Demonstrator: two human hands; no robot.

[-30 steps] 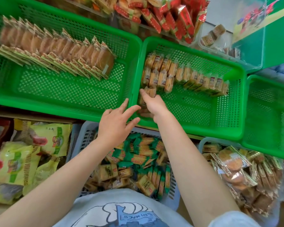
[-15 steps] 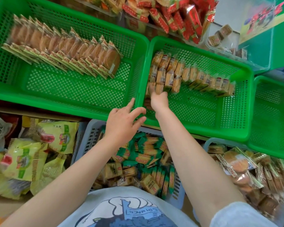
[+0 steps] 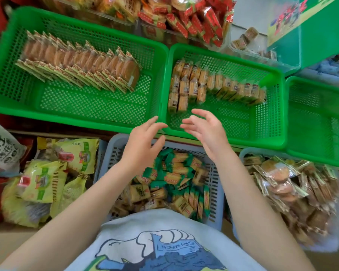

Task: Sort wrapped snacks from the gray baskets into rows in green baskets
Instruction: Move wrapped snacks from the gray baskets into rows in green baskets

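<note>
Just beyond both empty hands' grip [image 3: 204, 132], snack rows [image 3: 213, 85]

Two empty hands over the snack baskets

The left hand [image 3: 143, 141] and right hand [image 3: 205, 132] hover with relaxed fingers above the gray basket [image 3: 216, 184], near the middle green basket [image 3: 278, 106] and its cracker packs [image 3: 215, 85].

Crinkled yellow-green plastic snack bags [image 3: 47, 177] lie near left; red-wrapped packets [image 3: 188, 18] fill a far clear bin.
</note>
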